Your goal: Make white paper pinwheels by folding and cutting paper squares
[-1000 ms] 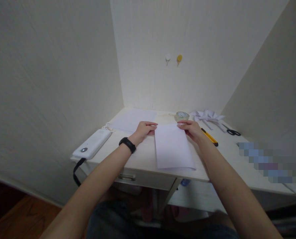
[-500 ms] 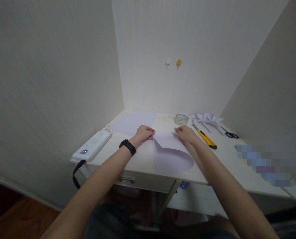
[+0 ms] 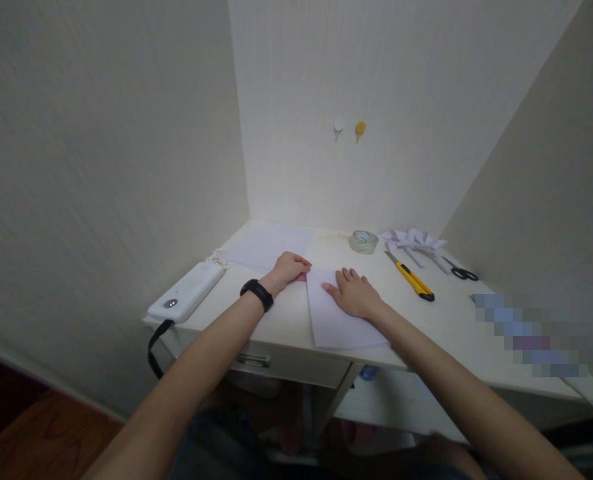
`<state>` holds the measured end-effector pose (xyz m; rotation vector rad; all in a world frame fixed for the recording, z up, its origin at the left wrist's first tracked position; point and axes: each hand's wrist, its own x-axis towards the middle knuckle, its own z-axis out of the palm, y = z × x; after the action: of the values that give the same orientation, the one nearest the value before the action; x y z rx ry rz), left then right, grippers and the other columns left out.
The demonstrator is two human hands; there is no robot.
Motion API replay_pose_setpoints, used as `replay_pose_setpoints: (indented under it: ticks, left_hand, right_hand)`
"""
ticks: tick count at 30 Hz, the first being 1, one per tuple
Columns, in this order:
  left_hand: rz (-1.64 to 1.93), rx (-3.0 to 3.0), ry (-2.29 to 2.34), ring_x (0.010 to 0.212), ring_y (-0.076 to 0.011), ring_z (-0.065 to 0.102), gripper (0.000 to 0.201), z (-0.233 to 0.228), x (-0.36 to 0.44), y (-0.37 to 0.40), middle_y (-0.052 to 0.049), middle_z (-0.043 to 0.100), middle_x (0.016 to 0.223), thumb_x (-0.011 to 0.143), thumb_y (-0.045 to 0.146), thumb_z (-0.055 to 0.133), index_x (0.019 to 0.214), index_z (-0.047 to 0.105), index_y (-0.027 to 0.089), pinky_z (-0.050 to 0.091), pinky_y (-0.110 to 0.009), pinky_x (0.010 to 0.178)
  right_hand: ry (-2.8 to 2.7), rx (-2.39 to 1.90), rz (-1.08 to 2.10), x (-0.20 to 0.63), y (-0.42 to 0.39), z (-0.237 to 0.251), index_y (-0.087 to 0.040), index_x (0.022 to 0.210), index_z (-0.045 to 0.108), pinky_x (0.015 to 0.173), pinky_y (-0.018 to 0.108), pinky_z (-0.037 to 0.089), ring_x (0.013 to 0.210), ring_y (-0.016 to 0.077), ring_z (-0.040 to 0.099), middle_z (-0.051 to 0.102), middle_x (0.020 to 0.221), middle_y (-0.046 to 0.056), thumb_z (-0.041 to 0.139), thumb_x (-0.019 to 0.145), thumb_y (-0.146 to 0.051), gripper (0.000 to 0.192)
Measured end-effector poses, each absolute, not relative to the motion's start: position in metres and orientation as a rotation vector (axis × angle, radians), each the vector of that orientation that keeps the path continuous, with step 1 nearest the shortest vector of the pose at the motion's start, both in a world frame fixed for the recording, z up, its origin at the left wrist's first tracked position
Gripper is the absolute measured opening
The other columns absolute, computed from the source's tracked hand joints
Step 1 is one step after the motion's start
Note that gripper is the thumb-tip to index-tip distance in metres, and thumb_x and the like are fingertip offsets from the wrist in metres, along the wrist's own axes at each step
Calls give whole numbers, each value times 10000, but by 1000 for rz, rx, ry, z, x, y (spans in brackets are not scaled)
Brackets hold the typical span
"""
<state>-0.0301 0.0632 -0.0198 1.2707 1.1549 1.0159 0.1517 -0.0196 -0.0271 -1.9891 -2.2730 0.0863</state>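
A sheet of white paper lies flattened near the front edge of the desk, seemingly folded over on itself. My left hand pinches its far left corner between thumb and fingers; a black watch is on that wrist. Palm down on the paper rests my right hand, fingers spread, its forearm crossing the sheet's near right corner. Behind my left hand lies another white sheet, flat on the desk.
To the right are a yellow utility knife with its blade out, black scissors, a roll of clear tape and a folded white paper piece. A white device with a black strap sits at the left edge. Walls enclose the desk.
My right hand has let go of the paper's raised edge and come down flat on it. The curled paper is now pressed down. My left hand has stayed at the corner.
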Motion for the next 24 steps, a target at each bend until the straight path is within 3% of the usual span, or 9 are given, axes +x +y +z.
replay_pose_setpoints:
  ticks: [16,24]
  left_hand:
    - [981,1260,1188,594,-138,627,140,-15,-31,63,-53,667,649,632,-45,715,664,682,87,565,-293,673]
    - [1011,1239,1179,621,-155,633,137,-18,-30,64,-61,659,640,623,-17,753,648,671,90,566,-318,697]
  right_hand:
    - [-2231,-2062,43,153,-26,-34,-39,1523,271,1152,569,146,1476,405,127,199,1582,268,121,939,-680,880]
    - [-2237,-1971,86,159,-24,-37,-39,1496,336,1140,579,180,1461,408,198,251,1567,267,220,956,-641,817]
